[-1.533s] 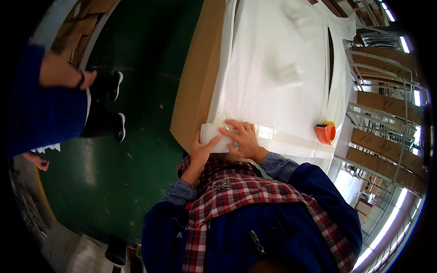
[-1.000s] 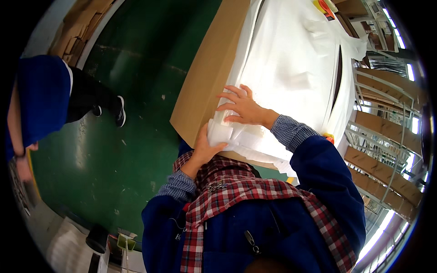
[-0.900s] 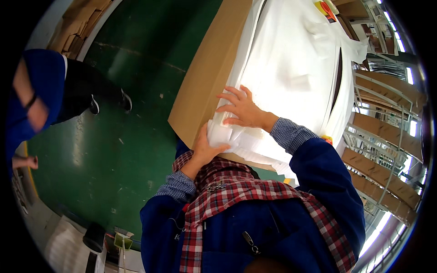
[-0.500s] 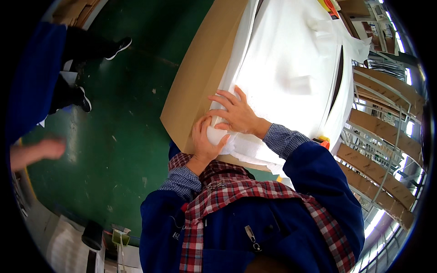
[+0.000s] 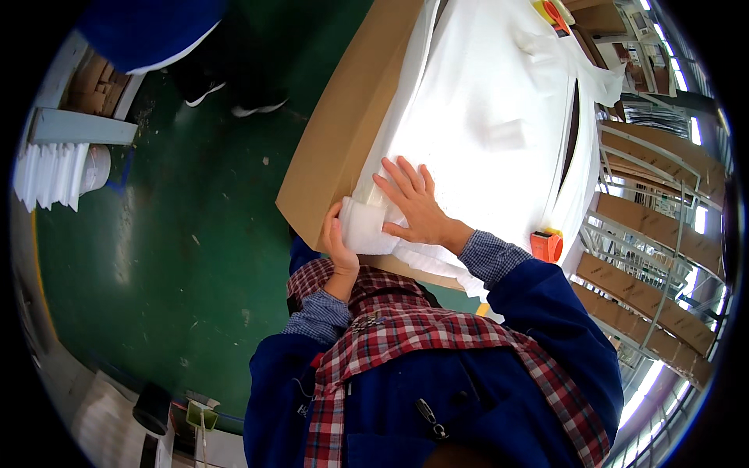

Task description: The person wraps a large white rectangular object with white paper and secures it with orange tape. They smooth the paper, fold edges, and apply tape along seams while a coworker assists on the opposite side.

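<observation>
My left hand [image 5: 340, 251] is at the near left corner of a large cardboard carton [image 5: 328, 148], its fingers curled against the side of a folded white foam piece [image 5: 367, 228]. Its fingertips go partly out of sight between the foam and the carton wall. Spread flat, my right hand [image 5: 421, 212] lies on the white foam sheet [image 5: 476, 168] over the carton's contents, its thumb beside the folded piece. What lies under the sheet is hidden. A dark slit [image 5: 573, 140] runs along the sheet's right side.
An orange tape dispenser [image 5: 546, 246] sits at the carton's right edge, another orange dispenser [image 5: 552, 17] at its far end. Racks with long cardboard boxes [image 5: 655, 226] stand to the right. A person in blue [image 5: 152, 27] stands at the far left on the green floor [image 5: 187, 257].
My right hand has drawn back from the corner and flattened on the sheet. My left hand has shifted to the foam's outer side. The other person has moved farther away.
</observation>
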{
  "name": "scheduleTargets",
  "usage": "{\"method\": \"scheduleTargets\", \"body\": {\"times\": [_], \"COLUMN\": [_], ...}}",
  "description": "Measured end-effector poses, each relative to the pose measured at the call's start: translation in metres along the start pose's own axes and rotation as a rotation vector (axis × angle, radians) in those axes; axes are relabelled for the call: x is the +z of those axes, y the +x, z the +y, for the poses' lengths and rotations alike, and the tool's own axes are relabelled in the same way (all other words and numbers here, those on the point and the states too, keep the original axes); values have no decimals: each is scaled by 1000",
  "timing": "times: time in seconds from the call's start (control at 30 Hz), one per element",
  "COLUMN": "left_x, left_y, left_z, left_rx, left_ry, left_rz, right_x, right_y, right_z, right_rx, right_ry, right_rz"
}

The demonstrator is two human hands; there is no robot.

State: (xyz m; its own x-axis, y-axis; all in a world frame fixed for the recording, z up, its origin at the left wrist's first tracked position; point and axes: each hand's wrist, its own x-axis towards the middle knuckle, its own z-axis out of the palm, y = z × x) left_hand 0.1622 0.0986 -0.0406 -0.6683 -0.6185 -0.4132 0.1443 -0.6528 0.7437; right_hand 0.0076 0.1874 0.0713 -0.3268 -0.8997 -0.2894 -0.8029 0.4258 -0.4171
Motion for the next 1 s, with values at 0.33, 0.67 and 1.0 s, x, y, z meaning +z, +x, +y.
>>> {"method": "scheduleTargets", "body": {"times": [0.33, 0.67, 1.0], "left_x": [2, 20, 1], "left_y": [14, 27, 25], "left_z": [18, 25, 47], "left_rx": [311, 350, -156], "left_ry": [346, 455, -527], "left_rz": [-206, -204, 168], "right_x": [-2, 13, 2], "right_y": [7, 2, -2], "right_z": [2, 11, 7], "right_rx": [-22, -123, -160], "right_ry": [-61, -33, -67], "right_rz": [-79, 50, 151]}}
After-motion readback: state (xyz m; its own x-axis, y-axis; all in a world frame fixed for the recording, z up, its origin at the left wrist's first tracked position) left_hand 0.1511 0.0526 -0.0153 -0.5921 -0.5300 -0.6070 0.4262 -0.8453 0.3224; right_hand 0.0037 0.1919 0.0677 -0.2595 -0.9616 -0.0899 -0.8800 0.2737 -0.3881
